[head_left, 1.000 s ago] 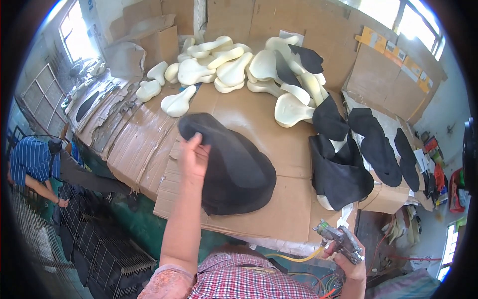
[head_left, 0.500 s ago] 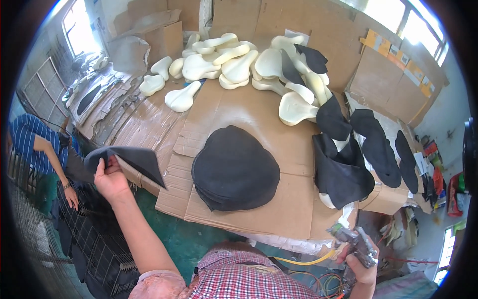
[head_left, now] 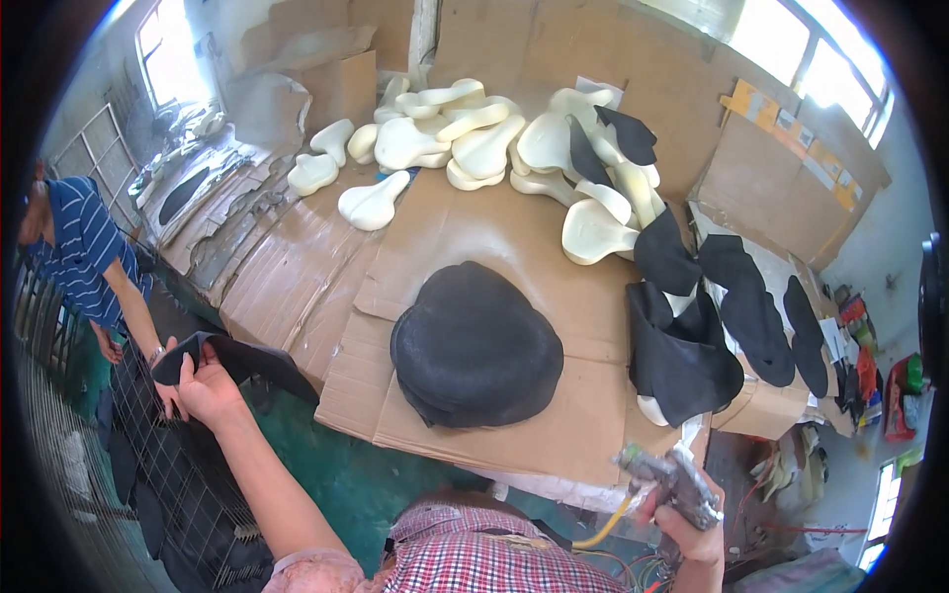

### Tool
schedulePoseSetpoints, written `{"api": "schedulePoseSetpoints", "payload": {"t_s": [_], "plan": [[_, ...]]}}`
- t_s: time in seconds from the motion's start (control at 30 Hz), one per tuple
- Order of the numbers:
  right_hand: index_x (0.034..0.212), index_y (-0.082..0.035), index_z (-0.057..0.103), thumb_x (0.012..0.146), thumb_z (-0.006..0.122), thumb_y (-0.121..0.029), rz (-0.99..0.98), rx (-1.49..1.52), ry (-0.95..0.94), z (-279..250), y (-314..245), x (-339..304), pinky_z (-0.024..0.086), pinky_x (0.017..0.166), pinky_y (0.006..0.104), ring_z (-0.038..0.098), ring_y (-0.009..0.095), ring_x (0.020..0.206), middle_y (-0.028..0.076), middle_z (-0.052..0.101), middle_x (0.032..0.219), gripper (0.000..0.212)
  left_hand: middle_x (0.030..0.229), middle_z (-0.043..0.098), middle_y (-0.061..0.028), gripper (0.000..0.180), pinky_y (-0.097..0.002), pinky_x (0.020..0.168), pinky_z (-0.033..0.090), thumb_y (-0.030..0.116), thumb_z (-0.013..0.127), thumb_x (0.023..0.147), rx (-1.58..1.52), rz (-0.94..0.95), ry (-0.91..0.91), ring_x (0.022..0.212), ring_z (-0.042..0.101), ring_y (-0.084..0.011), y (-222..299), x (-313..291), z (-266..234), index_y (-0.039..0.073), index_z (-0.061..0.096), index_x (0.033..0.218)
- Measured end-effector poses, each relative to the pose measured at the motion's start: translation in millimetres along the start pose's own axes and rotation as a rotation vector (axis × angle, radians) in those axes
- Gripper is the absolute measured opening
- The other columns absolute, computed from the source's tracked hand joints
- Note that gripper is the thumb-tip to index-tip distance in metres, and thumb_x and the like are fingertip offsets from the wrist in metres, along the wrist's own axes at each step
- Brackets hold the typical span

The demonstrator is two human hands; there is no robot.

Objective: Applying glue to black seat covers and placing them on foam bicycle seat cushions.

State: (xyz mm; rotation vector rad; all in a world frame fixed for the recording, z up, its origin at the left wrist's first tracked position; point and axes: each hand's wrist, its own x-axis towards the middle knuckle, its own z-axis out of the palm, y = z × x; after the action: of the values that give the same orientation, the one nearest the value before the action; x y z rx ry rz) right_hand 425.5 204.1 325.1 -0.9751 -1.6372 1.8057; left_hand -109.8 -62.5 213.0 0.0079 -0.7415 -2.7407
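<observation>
My left hand [head_left: 210, 391], out at the left over the table's side, pinches the edge of a thin black fabric piece [head_left: 257, 362]. A co-worker's hand [head_left: 170, 390] is right beside it; whether it touches the fabric I cannot tell. At the lower right my right hand [head_left: 692, 534] is wrapped round a grimy metal spray gun [head_left: 684, 484] with a yellow hose [head_left: 605, 526]. Between my hands, a stack of rounded black fabric pieces [head_left: 477, 346] lies on the cardboard, its top one showing a faint sheen.
Cream foam bicycle saddles [head_left: 484, 148] are piled at the back of the cardboard-covered table [head_left: 583, 445]. Black covers [head_left: 684, 346] lie over saddles at the right. A wire rack [head_left: 188, 474] holding black pieces stands at the left, beside a co-worker in a striped shirt [head_left: 84, 232].
My left hand has moved slightly left and down with the fabric piece, which now droops. The co-worker has leaned in closer. My right hand and spray gun have shifted slightly left.
</observation>
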Motion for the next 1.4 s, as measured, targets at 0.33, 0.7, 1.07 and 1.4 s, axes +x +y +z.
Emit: {"api": "schedulePoseSetpoints", "payload": {"t_s": [0.33,0.7,1.07,1.4], "plan": [[0.127,0.005,0.046,0.076,0.064,-0.002,-0.062,-0.057,0.158,-23,2,1,0.054,0.067,0.0274,0.061,0.014,0.069,0.008,0.061,0.082,0.055,0.104,0.058,-0.0165,0.023,-0.0383,0.084,0.051,0.002,0.044,0.092,0.049,0.072,0.095,0.094,0.058,-0.0272,3,9,-17,-0.005,0.050,0.113],[0.127,0.007,0.046,0.073,0.071,-0.003,-0.102,-0.006,0.056,-33,-5,-4,0.051,0.066,0.0280,0.062,0.015,0.072,0.011,0.063,0.083,0.060,0.079,0.058,-0.0042,0.016,-0.0269,0.062,0.052,0.001,0.058,0.082,0.365,-0.192,-0.070,0.069,0.060,-0.0159,-82,-47,-20,0.007,0.052,0.095],[0.127,0.002,0.050,0.073,0.069,0.002,0.082,-0.029,-0.083,-46,-3,-10,0.050,0.069,0.0272,0.061,0.015,0.077,0.010,0.062,0.085,0.058,0.094,0.063,-0.0104,0.027,-0.0386,0.082,0.047,0.018,0.066,0.079,1.918,-0.186,-0.763,0.094,0.059,-0.0256,-237,-172,-75,0.010,0.068,0.104],[0.122,0.008,0.049,0.069,0.073,-0.003,-0.017,-0.079,0.047,-63,12,-24,0.054,0.064,0.0327,0.063,0.019,0.070,0.014,0.064,0.086,0.059,0.102,0.058,-0.0134,0.015,-0.0428,0.085,0.045,0.012,0.067,0.074,1.953,-0.078,-0.714,0.097,0.056,-0.0309,-243,-187,-60,0.008,0.068,0.089]]}}
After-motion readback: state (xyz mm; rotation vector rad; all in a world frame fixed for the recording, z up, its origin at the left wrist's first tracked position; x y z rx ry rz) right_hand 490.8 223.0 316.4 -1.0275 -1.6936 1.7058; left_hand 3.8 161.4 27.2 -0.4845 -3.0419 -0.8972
